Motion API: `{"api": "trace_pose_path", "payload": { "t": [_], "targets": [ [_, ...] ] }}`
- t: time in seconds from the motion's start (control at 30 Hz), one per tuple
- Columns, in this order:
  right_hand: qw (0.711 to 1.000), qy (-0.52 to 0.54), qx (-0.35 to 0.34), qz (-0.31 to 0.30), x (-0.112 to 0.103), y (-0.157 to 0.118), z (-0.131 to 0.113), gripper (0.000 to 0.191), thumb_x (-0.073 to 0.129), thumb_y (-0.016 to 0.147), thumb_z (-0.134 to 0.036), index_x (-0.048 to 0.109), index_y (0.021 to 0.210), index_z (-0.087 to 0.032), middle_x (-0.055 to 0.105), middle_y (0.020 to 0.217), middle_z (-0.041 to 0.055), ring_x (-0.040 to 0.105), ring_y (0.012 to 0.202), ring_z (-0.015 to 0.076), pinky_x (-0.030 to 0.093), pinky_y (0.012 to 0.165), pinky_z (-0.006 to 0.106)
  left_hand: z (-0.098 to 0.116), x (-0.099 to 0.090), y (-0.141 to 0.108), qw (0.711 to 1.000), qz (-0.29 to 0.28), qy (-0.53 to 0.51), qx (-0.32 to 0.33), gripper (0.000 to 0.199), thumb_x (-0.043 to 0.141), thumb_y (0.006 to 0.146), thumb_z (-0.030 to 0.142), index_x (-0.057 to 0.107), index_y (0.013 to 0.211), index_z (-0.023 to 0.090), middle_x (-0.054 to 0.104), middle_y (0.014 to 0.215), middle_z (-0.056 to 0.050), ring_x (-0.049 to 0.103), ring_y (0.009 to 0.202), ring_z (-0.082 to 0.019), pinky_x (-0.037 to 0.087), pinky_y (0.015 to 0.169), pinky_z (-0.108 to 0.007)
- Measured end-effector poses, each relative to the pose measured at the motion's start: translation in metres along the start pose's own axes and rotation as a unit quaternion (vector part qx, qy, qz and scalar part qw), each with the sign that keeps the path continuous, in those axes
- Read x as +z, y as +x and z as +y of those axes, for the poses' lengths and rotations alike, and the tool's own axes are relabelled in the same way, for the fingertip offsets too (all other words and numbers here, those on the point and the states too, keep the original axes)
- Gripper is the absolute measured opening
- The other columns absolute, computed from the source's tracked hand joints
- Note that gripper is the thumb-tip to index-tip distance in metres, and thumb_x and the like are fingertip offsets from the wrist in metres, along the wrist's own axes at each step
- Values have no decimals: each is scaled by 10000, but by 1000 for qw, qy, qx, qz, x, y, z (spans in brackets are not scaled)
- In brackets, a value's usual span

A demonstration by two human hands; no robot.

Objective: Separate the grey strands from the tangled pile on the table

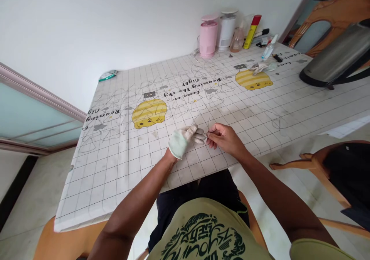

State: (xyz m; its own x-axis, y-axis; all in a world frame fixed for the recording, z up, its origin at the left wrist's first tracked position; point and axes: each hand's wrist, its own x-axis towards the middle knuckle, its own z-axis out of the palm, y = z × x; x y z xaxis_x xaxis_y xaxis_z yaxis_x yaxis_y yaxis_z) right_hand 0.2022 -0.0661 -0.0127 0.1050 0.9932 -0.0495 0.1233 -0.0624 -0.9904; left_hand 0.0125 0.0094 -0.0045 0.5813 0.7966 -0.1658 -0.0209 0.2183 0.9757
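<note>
My left hand (pixel 187 137) wears a pale glove with a mint-green cuff and is near the front edge of the table. Just right of it is my bare right hand (pixel 222 137), its thumb and fingers pinched together close to the gloved fingertips. A thin wire-like piece seems to stick up between the hands, too fine to make out well. Many thin bent wire shapes (pixel 189 105) lie across the checked tablecloth (pixel 156 163), some of them roughly triangular.
Pink (pixel 208 38) and white (pixel 227 32) cylindrical devices, a spray bottle (pixel 237 39) and a yellow can (pixel 252 32) stand by the wall. A glove (pixel 261 67) lies at the right. A metal kettle (pixel 338 55) stands far right; a chair (pixel 326 175) is beside the table.
</note>
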Motion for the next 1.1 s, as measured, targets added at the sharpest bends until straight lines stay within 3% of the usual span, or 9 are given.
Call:
{"api": "trace_pose_path", "payload": {
  "t": [0.13, 0.4, 0.63, 0.87, 1.1],
  "targets": [
    [999, 13, -19, -25, -9, 6, 0, 248, 711, 942, -437, 634, 881, -209, 777, 772, 57, 708, 592, 180, 556, 505, 293, -4, -5, 5, 999, -5, -35, 7, 565, 678, 935, 670, 730, 972, 109, 812, 959, -193, 795, 890, -286, 612, 810, -381],
    [997, -43, -46, 37, 4, 6, -1, 73, 660, 936, -297, 636, 919, -230, 767, 792, 20, 725, 659, 177, 561, 566, 289, 5, -6, 2, 1000, -5, -16, 10, 638, 656, 930, 717, 740, 974, 86, 798, 892, -189, 785, 864, -285, 603, 776, -373],
    [994, -44, -62, 76, 12, 3, 3, 106, 669, 952, -344, 665, 964, -238, 758, 814, 23, 732, 697, 199, 599, 638, 333, 2, -11, 5, 1000, 8, -26, -12, 742, 587, 925, 796, 754, 956, 74, 787, 848, -189, 768, 811, -274, 587, 745, -367],
    [986, -67, -108, 112, 13, -8, -2, 125, 661, 966, -364, 645, 941, -242, 738, 804, 27, 731, 722, 207, 582, 655, 330, -2, -18, 1, 999, -21, 18, -33, 745, 485, 974, 788, 787, 874, 115, 729, 658, -110, 728, 686, -225, 524, 652, -319],
    [981, -94, -119, 120, 10, -19, 0, 88, 647, 964, -328, 649, 930, -247, 713, 786, 18, 715, 724, 204, 557, 638, 316, -2, -15, -4, 996, -45, 69, -22, 675, 553, 964, 747, 797, 789, 143, 622, 532, -52, 664, 612, -196, 486, 604, -295]
  ]
}}
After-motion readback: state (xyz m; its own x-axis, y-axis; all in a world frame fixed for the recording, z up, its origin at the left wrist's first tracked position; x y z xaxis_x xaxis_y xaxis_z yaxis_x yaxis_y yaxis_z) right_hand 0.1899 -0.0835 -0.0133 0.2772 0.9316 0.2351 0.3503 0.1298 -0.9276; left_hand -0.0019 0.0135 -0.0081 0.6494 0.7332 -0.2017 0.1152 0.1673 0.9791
